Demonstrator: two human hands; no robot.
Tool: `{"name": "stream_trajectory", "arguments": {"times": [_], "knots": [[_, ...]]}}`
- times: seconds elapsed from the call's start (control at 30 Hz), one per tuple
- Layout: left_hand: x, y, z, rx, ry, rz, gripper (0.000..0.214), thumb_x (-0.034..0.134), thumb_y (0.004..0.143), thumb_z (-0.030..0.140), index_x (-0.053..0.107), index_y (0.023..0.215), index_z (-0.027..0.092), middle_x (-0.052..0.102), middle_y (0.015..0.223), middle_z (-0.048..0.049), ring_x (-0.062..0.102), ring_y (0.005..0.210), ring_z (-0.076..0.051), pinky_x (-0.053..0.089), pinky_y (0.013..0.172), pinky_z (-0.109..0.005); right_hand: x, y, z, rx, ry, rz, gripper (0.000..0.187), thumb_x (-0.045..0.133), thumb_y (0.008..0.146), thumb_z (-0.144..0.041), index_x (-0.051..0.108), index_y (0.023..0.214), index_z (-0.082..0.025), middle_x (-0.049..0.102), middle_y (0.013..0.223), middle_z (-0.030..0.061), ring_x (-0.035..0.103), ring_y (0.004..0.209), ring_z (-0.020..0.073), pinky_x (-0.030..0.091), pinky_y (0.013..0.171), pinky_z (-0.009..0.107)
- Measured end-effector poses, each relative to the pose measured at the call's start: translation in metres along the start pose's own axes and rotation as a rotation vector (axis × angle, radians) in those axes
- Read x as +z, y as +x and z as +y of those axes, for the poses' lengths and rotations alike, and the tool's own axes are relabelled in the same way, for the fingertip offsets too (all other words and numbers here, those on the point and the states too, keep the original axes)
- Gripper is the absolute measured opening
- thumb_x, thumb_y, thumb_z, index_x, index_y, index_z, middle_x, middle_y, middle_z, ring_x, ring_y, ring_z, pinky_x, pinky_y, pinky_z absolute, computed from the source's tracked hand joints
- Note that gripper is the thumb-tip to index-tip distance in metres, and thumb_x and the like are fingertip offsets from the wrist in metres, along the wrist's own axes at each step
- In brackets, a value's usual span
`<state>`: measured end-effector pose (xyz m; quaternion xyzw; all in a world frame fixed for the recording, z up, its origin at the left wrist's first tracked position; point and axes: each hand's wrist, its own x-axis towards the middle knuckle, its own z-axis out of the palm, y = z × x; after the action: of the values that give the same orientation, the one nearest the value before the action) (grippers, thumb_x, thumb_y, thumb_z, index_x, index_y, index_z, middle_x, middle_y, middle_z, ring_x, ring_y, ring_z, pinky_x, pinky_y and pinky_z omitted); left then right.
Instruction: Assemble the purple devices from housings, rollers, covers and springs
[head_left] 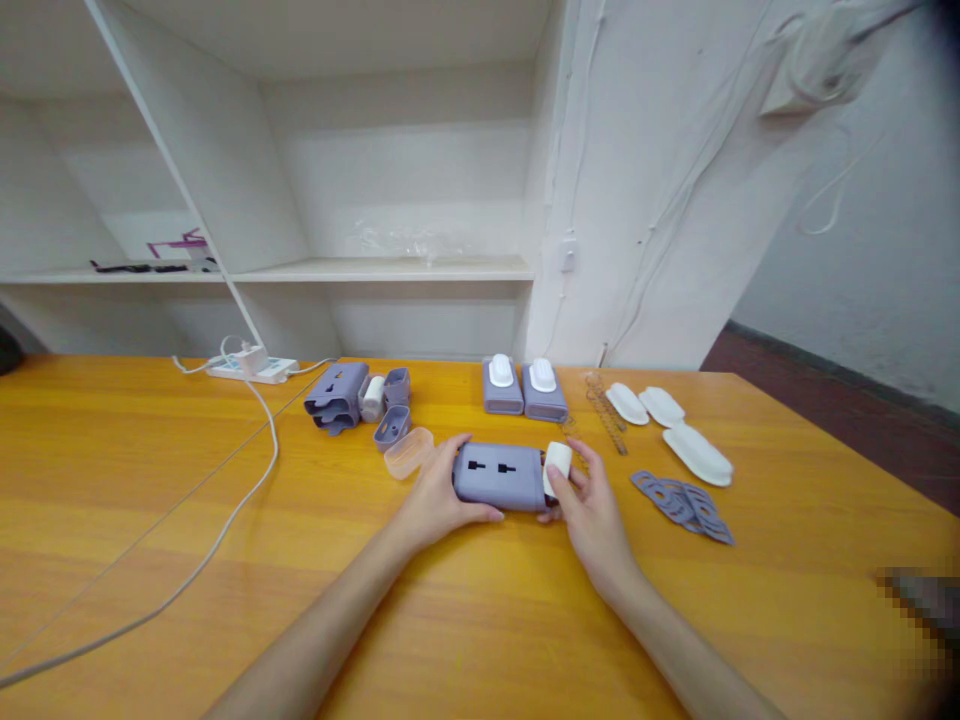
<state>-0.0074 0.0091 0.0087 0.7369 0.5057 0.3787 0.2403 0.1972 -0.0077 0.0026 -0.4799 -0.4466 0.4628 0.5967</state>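
Observation:
A purple-grey plastic adapter body (499, 476) with slot holes lies on its side on the wooden table (150, 520). My left hand (437, 496) grips its left end, fingers wrapped round it. My right hand (589, 498) is closed on a white oval cap (556, 466) held against the body's right end.
Two finished purple units with white caps (523, 386) stand behind. Loose purple housings (339, 396) and a clear cup (409, 452) lie at the left; white caps (679, 428), springs (607, 410) and flat purple plates (684, 504) at the right. A power strip (253, 368) and cable trail left.

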Motion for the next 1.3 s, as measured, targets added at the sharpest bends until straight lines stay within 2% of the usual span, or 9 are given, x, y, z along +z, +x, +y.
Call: {"name": "stream_trajectory", "arguments": {"times": [0.1,0.23,0.3,0.47,0.57,0.73,0.93,1.13,1.3], "knots": [[0.003,-0.001,-0.003,0.065,0.049,-0.011,0.097,0.080,0.051,0.049,0.035,0.133,0.022,0.046,0.129,-0.0111,0.043,0.120,-0.029,0.033,0.103,-0.044,-0.001,0.002,0.002,-0.008,-0.026,0.004,0.055,0.060,0.076,-0.047,0.041,0.123,-0.025,0.065,0.106,0.0089,0.064,0.080,0.0232,0.053,0.049,0.029],[0.005,-0.002,-0.005,0.078,0.094,0.012,0.086,0.074,0.061,0.049,0.034,0.133,0.024,0.047,0.127,-0.0095,0.045,0.118,-0.026,0.035,0.102,-0.042,-0.001,0.005,0.006,-0.078,-0.088,0.065,0.047,0.061,0.076,-0.044,0.047,0.116,-0.023,0.068,0.097,0.0083,0.065,0.087,0.0237,0.052,0.073,0.036],[0.004,-0.002,-0.005,0.090,0.125,0.017,0.085,0.073,0.063,0.049,0.035,0.134,0.024,0.046,0.128,-0.0095,0.044,0.119,-0.026,0.034,0.102,-0.042,-0.002,0.007,0.008,-0.092,-0.103,0.076,0.044,0.061,0.077,-0.043,0.048,0.112,-0.022,0.069,0.095,0.0084,0.065,0.087,0.0234,0.051,0.077,0.037],[0.006,-0.001,-0.005,0.108,0.212,0.022,0.070,0.065,0.072,0.049,0.038,0.133,0.026,0.039,0.133,-0.0091,0.039,0.123,-0.026,0.032,0.104,-0.042,-0.008,0.012,0.010,-0.072,-0.074,0.118,0.043,0.066,0.073,-0.041,0.046,0.105,-0.021,0.067,0.097,0.0089,0.066,0.086,0.0225,0.052,0.076,0.035],[0.007,-0.001,-0.005,0.111,0.237,0.015,0.070,0.063,0.074,0.051,0.038,0.134,0.026,0.039,0.132,-0.0095,0.039,0.122,-0.026,0.032,0.104,-0.042,-0.012,0.015,0.010,-0.045,-0.094,0.133,0.044,0.066,0.072,-0.041,0.048,0.107,-0.021,0.068,0.094,0.0084,0.067,0.085,0.0231,0.052,0.076,0.035],[0.007,-0.001,-0.003,0.115,0.270,0.022,0.070,0.061,0.074,0.053,0.038,0.134,0.025,0.040,0.130,-0.0100,0.040,0.121,-0.026,0.033,0.103,-0.042,-0.016,0.018,0.007,0.061,-0.058,0.034,0.043,0.066,0.073,-0.042,0.053,0.107,-0.020,0.070,0.082,0.0063,0.067,0.078,0.0239,0.054,0.071,0.036],[0.006,-0.002,-0.002,0.131,0.293,0.018,0.070,0.060,0.076,0.052,0.037,0.135,0.024,0.041,0.130,-0.0105,0.041,0.121,-0.026,0.035,0.102,-0.041,-0.015,0.023,0.006,0.053,-0.129,-0.023,0.048,0.065,0.073,-0.042,0.054,0.112,-0.018,0.071,0.084,0.0074,0.066,0.077,0.0233,0.052,0.069,0.034],[0.006,-0.003,0.000,0.125,0.332,0.019,0.070,0.059,0.076,0.053,0.036,0.135,0.024,0.042,0.130,-0.0109,0.042,0.119,-0.027,0.036,0.100,-0.042,-0.016,0.023,0.008,0.028,-0.139,-0.019,0.042,0.066,0.072,-0.042,0.053,0.105,-0.019,0.070,0.078,0.0054,0.066,0.071,0.0211,0.050,0.064,0.030],[0.006,-0.004,0.000,0.142,0.319,0.034,0.069,0.060,0.076,0.052,0.036,0.135,0.026,0.043,0.129,-0.0098,0.042,0.120,-0.026,0.036,0.100,-0.043,-0.013,0.022,0.002,0.025,-0.191,-0.043,0.045,0.065,0.072,-0.042,0.054,0.106,-0.016,0.070,0.074,0.0054,0.065,0.067,0.0201,0.048,0.060,0.028]]}}
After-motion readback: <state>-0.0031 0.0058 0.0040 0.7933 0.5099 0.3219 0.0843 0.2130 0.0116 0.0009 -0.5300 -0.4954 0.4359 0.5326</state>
